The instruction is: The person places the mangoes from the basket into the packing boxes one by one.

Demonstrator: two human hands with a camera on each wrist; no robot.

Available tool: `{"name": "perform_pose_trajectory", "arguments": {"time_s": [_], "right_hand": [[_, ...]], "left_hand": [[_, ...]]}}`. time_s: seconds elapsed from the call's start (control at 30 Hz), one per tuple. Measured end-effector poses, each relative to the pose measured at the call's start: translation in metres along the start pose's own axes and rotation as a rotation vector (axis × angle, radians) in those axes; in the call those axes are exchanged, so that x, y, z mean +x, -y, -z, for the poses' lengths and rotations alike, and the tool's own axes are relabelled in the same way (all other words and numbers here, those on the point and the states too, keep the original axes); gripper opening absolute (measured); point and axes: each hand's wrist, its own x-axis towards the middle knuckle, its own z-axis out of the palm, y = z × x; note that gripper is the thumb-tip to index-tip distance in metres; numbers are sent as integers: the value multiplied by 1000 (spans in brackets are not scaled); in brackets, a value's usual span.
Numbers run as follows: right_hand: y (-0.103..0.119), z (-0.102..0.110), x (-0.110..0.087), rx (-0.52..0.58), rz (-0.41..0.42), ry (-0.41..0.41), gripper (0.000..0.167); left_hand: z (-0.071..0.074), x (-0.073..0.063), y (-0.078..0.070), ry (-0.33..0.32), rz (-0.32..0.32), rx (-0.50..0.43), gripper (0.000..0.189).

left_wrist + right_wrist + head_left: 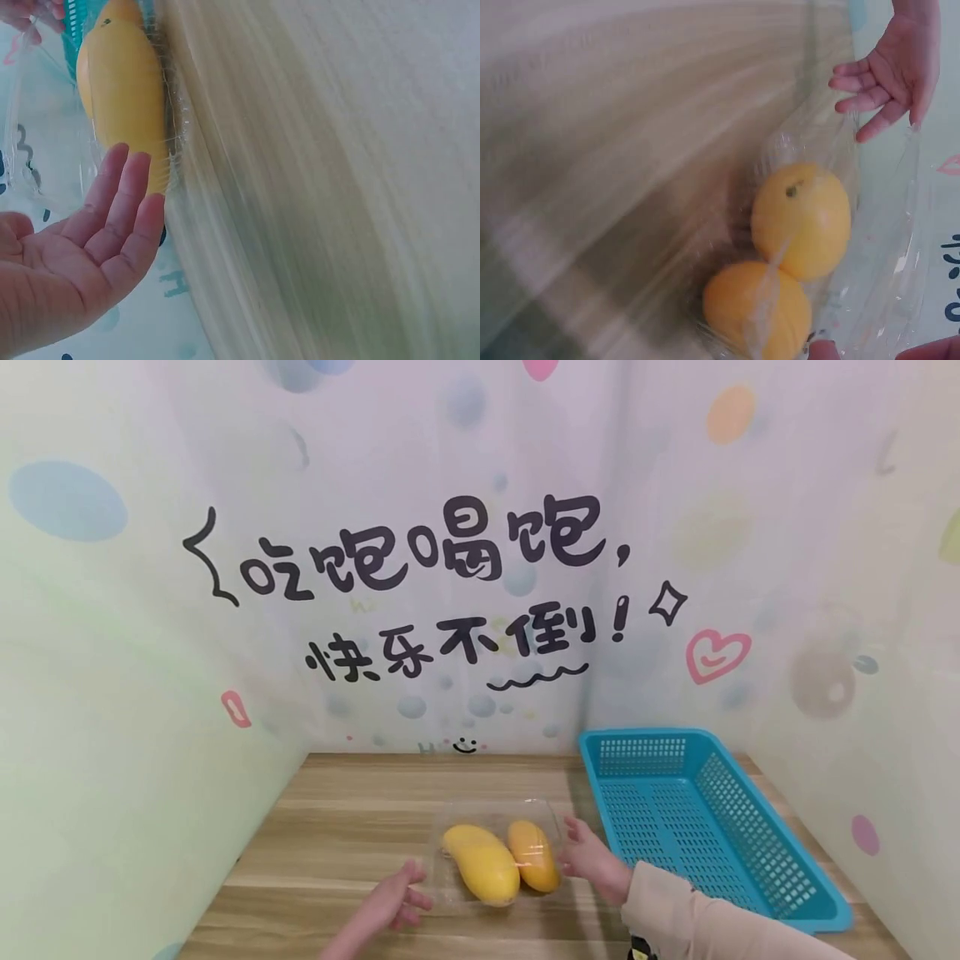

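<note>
Two yellow mangoes lie side by side in a clear plastic container (487, 812) on the wooden table. The larger mango (483, 864) is on the left, the more orange mango (534, 856) on the right. My left hand (390, 900) is at the container's left side, fingers extended and slightly spread, palm facing it. In the left wrist view those fingers look close to the plastic; whether they touch it I cannot tell. At the opposite side is my right hand (592, 862), its fingers loosely bent beside the container wall and holding nothing. Only its fingertips (825, 350) show in the right wrist view.
A blue perforated plastic basket (660, 839) stands on the right of the table (337, 810), close to my right hand and forearm. A printed curtain (420, 460) with black lettering hangs behind the table and continues along both sides.
</note>
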Motion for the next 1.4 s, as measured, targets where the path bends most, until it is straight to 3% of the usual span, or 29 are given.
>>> {"name": "perform_pose_trajectory", "arguments": {"time_s": [0.17, 0.33, 0.53, 0.73, 0.93, 1.2, 1.4], "right_hand": [[-16, -7, -3, -66, 60, -63, 59], [-34, -14, -3, -175, 87, -139, 55], [-45, -18, -1, -180, 92, -185, 57], [-47, -19, 0, -181, 47, -201, 57], [-54, -20, 1, -152, 18, -194, 56], [-56, -21, 0, -86, -78, -97, 55], [-65, -24, 0, 26, -27, -15, 37]], "left_hand": [[-6, 4, -1, -71, 20, 28, 72], [-16, 11, -1, -148, 2, 32, 61], [-21, 14, 4, -166, -70, 24, 48], [-24, 14, 6, -177, -80, 24, 47], [-25, 15, 8, -164, -47, 12, 48], [-27, 14, 10, -107, 33, -77, 60], [-29, 15, 9, -105, 67, -105, 59]]}}
